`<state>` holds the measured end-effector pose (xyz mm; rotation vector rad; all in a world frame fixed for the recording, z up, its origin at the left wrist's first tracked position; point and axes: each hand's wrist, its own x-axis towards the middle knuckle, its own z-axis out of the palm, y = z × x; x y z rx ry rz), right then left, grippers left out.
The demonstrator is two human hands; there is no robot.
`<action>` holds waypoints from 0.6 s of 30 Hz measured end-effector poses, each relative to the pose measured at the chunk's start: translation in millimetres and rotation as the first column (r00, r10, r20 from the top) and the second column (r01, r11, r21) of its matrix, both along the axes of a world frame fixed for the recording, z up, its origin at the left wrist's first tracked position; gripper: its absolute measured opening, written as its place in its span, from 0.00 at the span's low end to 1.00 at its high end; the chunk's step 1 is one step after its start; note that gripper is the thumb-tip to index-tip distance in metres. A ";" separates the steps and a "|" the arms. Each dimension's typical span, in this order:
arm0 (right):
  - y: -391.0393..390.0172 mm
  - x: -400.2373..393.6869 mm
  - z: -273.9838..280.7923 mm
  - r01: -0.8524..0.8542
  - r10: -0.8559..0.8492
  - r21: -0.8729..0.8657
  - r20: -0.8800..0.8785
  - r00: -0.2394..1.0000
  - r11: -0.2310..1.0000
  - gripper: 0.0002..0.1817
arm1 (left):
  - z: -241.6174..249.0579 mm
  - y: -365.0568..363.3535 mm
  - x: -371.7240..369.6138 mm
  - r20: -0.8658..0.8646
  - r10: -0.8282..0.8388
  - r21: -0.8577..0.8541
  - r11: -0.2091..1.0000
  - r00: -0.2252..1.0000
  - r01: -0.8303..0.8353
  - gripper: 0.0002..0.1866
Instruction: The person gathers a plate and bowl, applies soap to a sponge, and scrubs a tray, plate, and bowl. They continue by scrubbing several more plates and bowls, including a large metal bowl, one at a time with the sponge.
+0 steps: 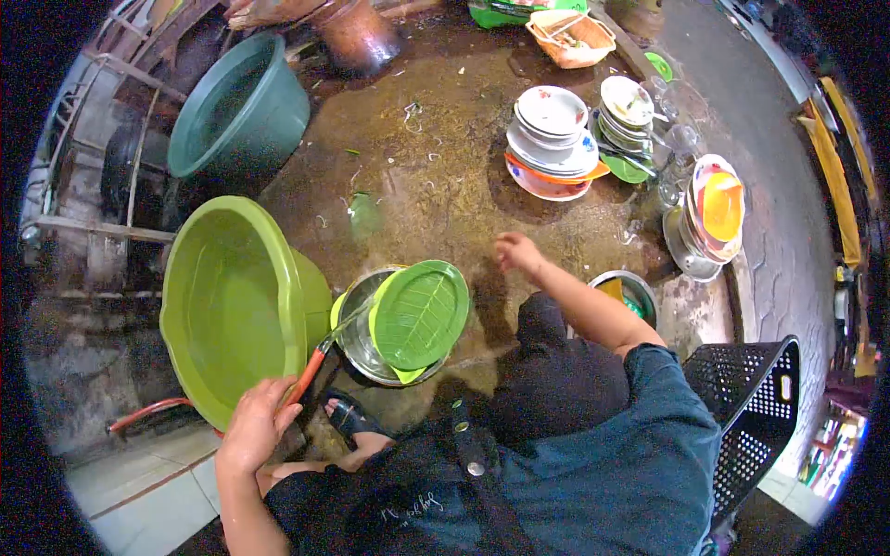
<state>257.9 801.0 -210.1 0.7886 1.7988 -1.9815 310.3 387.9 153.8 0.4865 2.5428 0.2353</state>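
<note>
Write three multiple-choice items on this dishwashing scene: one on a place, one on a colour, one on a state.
1. Where does the green leaf-shaped plate lie?
A. on the metal bowl
B. in the black crate
C. on the plate stack

2. What colour is the hose in the left hand?
A. blue
B. red-orange
C. white

3. How is the right hand?
A. holding a cup
B. empty, reaching forward
C. resting on a knee

Answers:
1 A, the plate rests across the bowl's rim.
2 B, the tube by the fingers is red-orange.
3 B, nothing shows in it, and it is stretched over the wet floor.
</note>
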 end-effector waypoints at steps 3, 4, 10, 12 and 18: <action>68.9 6.4 -29.6 0.359 -0.347 0.148 -0.097 0.933 0.922 0.10 | -1.3 -0.6 -2.9 0.015 0.004 -0.018 1.000 1.000 -0.003 0.19; 92.7 7.7 -36.6 0.456 -0.433 0.222 -0.147 0.889 0.862 0.06 | -1.3 -1.4 -2.6 0.012 0.003 -0.028 1.000 1.000 -0.003 0.19; 180.2 4.3 -46.8 0.488 -0.611 -0.438 -0.200 0.766 0.755 0.02 | -8.3 -2.1 -3.5 0.007 -0.014 -0.031 0.999 1.000 0.014 0.19; 172.0 -7.0 -36.1 0.715 -0.759 -0.279 -0.100 0.643 0.642 0.04 | -8.2 0.8 -4.5 0.008 -0.010 -0.046 0.999 1.000 0.010 0.19; 182.2 -37.1 -81.3 0.520 -0.597 -0.345 -0.175 0.783 0.782 0.15 | -11.5 8.3 -7.8 0.048 0.005 -0.049 0.999 0.999 -0.003 0.19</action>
